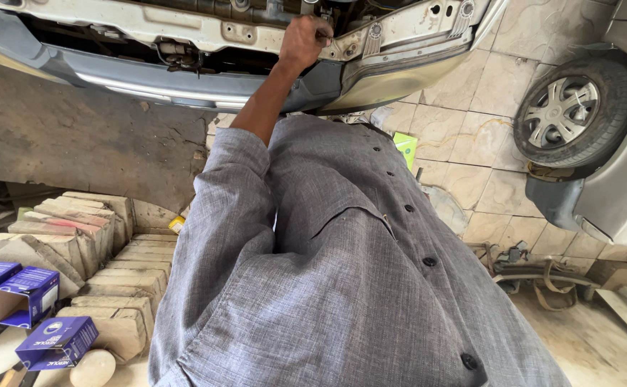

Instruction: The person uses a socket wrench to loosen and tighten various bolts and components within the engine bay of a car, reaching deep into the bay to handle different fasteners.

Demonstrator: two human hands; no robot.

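Hand at the front of a stripped car, seen from above.
Nearest, blue cardboard boxes (pixel 30 301) and stacked pale bricks (pixel 116 276) are seen at lower left. Beyond a grey buttoned shirt (pixel 342 287), the left hand (pixel 305 39) is raised with its fingers (pixel 320 34) curled tightly around a part too hidden to identify, on the scuffed white metal front panel (pixel 206 25) above the silver bumper (pixel 184 82).

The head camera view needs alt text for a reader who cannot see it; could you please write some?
A person in a grey buttoned shirt reaches the left hand up to the open front of a car, fist closed around something hidden. Blue boxes and stacked bricks lie lower left; another car's wheel is at right.
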